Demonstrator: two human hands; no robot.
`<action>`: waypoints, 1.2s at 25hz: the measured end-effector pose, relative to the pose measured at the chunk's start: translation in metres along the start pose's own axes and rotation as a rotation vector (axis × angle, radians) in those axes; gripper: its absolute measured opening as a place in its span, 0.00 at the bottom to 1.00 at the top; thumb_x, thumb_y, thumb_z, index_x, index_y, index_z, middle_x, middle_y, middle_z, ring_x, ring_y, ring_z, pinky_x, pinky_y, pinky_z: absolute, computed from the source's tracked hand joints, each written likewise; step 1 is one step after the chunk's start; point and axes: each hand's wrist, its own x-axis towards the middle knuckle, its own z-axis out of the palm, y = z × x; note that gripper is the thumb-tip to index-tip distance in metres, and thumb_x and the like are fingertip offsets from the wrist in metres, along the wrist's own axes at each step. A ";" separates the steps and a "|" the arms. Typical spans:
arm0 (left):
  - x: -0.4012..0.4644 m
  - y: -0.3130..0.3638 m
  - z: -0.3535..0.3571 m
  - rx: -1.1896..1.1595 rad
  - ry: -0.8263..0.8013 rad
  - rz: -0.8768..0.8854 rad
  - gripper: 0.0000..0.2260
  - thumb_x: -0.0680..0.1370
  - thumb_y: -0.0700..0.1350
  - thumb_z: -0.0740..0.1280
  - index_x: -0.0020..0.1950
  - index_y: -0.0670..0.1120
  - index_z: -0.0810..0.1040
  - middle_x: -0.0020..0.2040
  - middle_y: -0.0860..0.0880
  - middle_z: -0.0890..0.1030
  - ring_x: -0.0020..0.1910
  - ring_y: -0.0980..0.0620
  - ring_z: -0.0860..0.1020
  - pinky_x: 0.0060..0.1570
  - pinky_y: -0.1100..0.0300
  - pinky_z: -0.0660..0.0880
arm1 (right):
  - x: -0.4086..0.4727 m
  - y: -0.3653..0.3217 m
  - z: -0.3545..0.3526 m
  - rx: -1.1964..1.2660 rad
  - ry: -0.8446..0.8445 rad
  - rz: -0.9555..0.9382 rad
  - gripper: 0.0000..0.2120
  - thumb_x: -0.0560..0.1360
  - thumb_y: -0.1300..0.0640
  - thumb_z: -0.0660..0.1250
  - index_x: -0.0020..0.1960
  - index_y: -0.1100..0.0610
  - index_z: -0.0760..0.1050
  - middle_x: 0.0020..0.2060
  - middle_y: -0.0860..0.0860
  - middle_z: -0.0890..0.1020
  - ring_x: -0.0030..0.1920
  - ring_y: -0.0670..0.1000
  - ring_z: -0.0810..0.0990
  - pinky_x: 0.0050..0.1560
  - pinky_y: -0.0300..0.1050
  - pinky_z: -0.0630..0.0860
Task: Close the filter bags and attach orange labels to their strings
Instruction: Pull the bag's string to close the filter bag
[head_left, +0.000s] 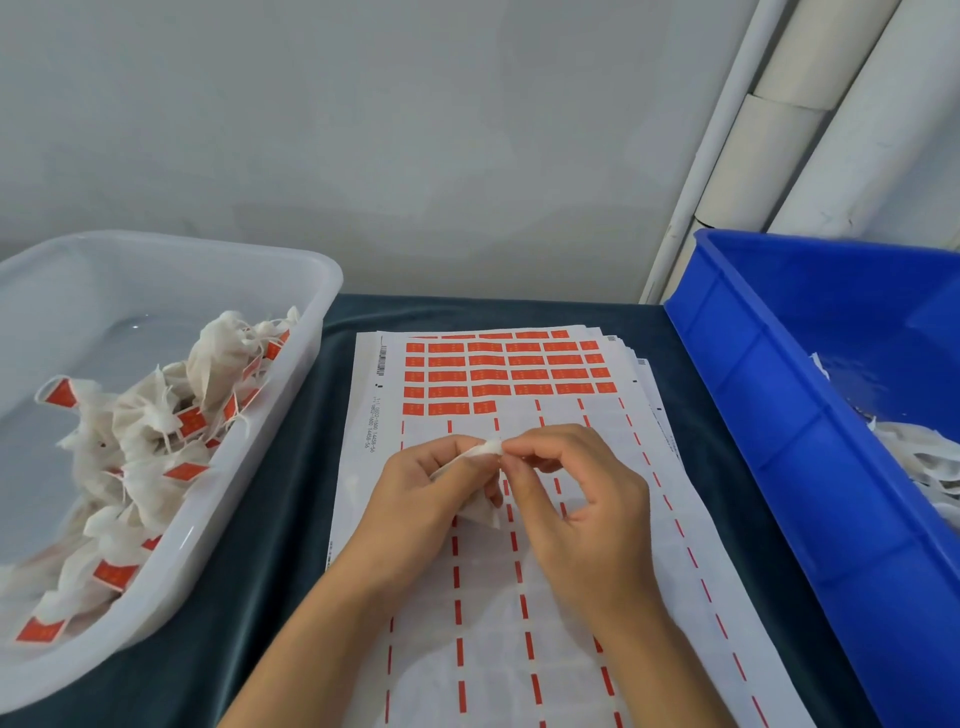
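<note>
A: Where's the filter bag (480, 512)?

B: Between the two hands, held above the label sheet (519, 597). The left hand (431, 486) has its fingers curled round the bag's gathered top; the bag's body hangs below its fingers.

A: And the right hand (566, 478)?

B: Thumb and forefinger pinched together at the bag's mouth, touching the left fingertips (whether they hold the string itself, I cannot tell).

A: The orange labels (506, 374)?

B: Beyond both hands, in rows on the far part of the sheet; the nearer part, under the hands, shows only red dashes.

A: Further out?

B: Left of the left hand, a translucent white tub (291, 415) heaped with labelled bags (150, 441). Right of the right hand, a blue crate (779, 441) with unlabelled white bags (924, 457). All stand on the dark green bench (280, 519).
</note>
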 end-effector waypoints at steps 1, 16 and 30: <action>-0.001 0.000 0.000 0.019 -0.003 0.002 0.13 0.84 0.50 0.66 0.44 0.49 0.86 0.40 0.47 0.85 0.42 0.51 0.83 0.48 0.61 0.80 | 0.000 0.001 -0.001 -0.001 0.002 0.018 0.06 0.78 0.57 0.74 0.55 0.53 0.83 0.50 0.41 0.84 0.53 0.46 0.82 0.54 0.34 0.78; 0.000 0.000 0.000 -0.039 0.004 -0.025 0.12 0.84 0.51 0.67 0.47 0.48 0.87 0.44 0.42 0.86 0.48 0.41 0.85 0.57 0.48 0.82 | -0.001 0.005 -0.002 -0.046 0.000 -0.078 0.10 0.76 0.64 0.74 0.55 0.54 0.84 0.52 0.40 0.83 0.55 0.46 0.82 0.56 0.39 0.79; -0.001 -0.002 0.003 -0.012 0.044 -0.041 0.15 0.85 0.50 0.64 0.44 0.49 0.86 0.42 0.45 0.86 0.45 0.46 0.84 0.58 0.48 0.81 | -0.002 0.005 0.000 -0.143 0.025 -0.104 0.09 0.76 0.55 0.76 0.55 0.57 0.85 0.51 0.47 0.85 0.55 0.43 0.82 0.59 0.35 0.78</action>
